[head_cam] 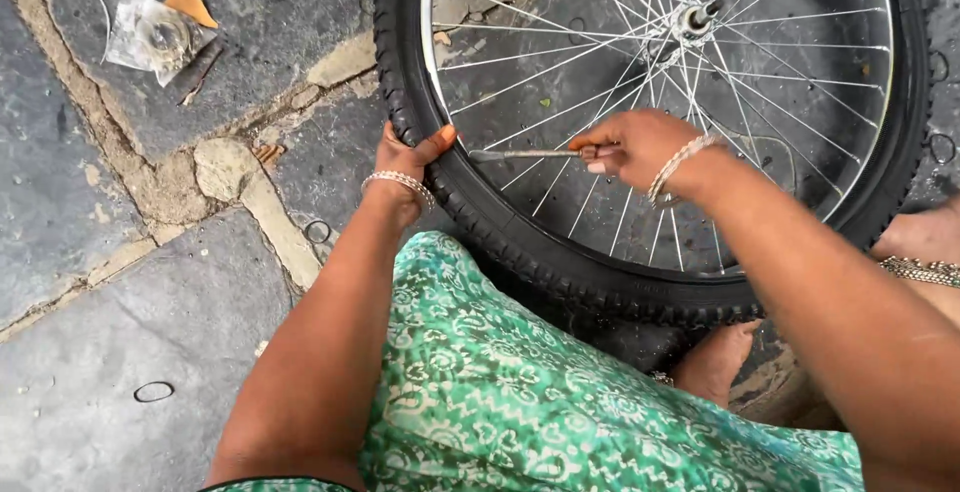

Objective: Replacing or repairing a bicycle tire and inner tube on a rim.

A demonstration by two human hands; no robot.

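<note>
A bicycle wheel point(660, 122) is seen lying on the stone floor point(120, 352), its black knobbly tyre point(520, 247) mounted on a silver rim point(432, 52), thin spokes running in to the hub and axle point(697, 17) near the upper right. A slim metal tool point(525, 154) is held level across the spokes, its tip set against the rim's inner edge at the wheel's near-left side. The right hand point(635, 147) is closed around the tool's handle, fingers curled tight; beaded bracelets point(680, 164) are worn at that wrist. The left hand point(405, 157) is clamped on the tyre just beside the tool's tip, thumb laid over the tread toward the rim, the remaining fingers hidden behind the rubber; a similar bracelet is noted on this wrist. A green patterned garment point(500, 382) covers the lap directly below the wheel, and a bare foot point(715, 362) is partly visible under the tyre's lower edge. Further out, a crumpled clear plastic wrapper point(155, 37) lies at the upper left of the floor, and a small black rubber ring point(153, 391) rests at lower left, well apart from the wheel.
</note>
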